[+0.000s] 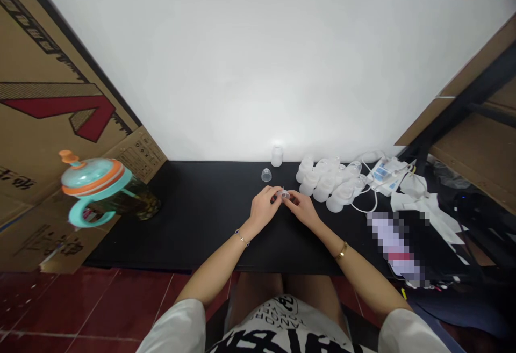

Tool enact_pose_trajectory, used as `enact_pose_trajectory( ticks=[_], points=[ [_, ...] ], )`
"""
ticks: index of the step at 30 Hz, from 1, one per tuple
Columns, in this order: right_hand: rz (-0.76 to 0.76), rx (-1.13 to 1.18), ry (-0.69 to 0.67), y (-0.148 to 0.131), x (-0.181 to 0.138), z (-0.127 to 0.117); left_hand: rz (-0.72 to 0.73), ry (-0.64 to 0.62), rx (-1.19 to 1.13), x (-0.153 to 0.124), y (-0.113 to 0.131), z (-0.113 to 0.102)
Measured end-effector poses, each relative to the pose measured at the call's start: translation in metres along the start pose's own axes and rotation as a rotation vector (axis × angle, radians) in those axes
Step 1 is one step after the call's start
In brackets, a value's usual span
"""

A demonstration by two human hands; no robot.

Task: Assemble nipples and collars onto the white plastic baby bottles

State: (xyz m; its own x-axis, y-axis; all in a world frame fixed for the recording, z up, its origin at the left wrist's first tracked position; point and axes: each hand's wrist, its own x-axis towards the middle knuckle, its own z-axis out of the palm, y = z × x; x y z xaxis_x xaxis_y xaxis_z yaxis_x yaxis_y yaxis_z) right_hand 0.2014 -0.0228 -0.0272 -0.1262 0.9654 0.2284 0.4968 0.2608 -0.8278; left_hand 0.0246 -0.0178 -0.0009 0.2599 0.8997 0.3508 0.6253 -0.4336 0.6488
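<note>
My left hand and my right hand meet over the black table, fingers pinched together on a small clear plastic piece held between them. Just beyond sits a small clear cap, and behind it a small white bottle stands upright by the wall. A cluster of several white bottles stands to the right of my right hand.
A teal and orange lidded jug stands at the table's left end before cardboard boxes. White cables and a device lie at the right, with white paper and dark shelving beyond. Red floor tiles show below.
</note>
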Motion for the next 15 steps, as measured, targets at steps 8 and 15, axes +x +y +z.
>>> enact_pose_trajectory(
  ticks=[8,15],
  points=[
    [0.014,0.016,-0.027,-0.0008,-0.0003,-0.0008,0.023,0.007,-0.017,-0.0004,-0.0070,0.0061],
    [0.059,0.111,-0.070,0.0028,0.0001,-0.0009,-0.026,-0.054,-0.070,0.0018,-0.0075,0.0064]
  ],
)
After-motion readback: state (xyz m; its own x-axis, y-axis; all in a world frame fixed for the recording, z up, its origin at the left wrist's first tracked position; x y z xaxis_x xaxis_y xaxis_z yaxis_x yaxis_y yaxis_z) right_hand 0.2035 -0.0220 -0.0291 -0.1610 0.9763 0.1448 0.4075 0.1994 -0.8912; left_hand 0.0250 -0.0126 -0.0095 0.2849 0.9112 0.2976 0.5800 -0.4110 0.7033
